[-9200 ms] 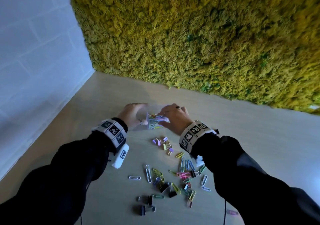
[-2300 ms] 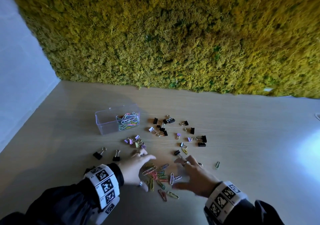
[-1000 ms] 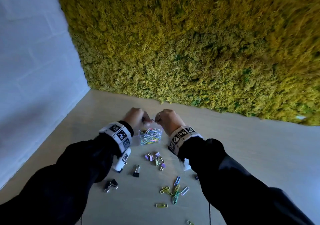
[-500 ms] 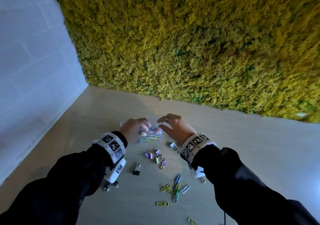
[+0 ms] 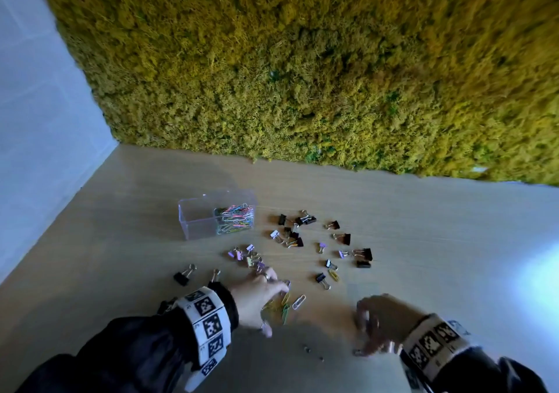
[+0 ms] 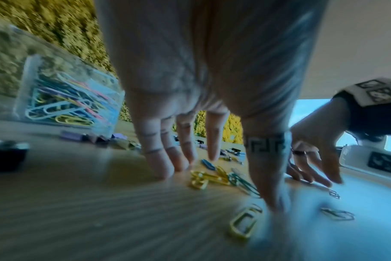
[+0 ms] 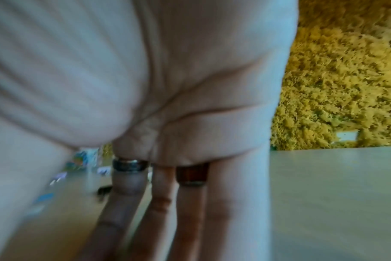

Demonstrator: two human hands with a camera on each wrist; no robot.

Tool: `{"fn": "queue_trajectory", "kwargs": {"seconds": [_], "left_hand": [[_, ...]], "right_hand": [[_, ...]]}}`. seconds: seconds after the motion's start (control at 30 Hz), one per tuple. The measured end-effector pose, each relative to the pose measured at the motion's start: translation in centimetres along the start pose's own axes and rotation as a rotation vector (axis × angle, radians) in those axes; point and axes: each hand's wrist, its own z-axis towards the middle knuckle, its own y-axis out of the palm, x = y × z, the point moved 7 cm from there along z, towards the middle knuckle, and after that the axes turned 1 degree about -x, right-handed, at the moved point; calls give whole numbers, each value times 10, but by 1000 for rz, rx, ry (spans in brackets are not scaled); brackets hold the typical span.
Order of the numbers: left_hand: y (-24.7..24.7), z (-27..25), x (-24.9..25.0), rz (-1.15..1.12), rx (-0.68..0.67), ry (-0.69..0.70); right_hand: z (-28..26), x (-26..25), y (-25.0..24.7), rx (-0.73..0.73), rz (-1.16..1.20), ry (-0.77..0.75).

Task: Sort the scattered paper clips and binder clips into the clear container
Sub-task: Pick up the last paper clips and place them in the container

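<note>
Wooden table (image 5: 423,241); yellow-green moss wall (image 5: 302,75); white wall (image 5: 36,120).

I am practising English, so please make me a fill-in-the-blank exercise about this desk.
1. The clear plastic container holds only ____ clips.
2. The black binder clips lie on the ____.
3. The left hand touches the loose coloured paper clips with ____ fingers.

Missing words: paper; table; straight
</note>
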Motion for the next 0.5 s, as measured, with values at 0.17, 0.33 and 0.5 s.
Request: {"fn": "queue_trajectory", "kwargs": {"seconds": [0.17, 0.33, 0.5], "left_hand": [[2, 2, -3, -66, -24, -54], [-6, -5, -6, -84, 86, -54], [-2, -11, -3, -44, 136, -28]], "right_hand": [[17, -8, 17, 164, -23, -104], [21, -35, 0, 482, 21, -319], [23, -23, -15, 515, -238, -196]]}}
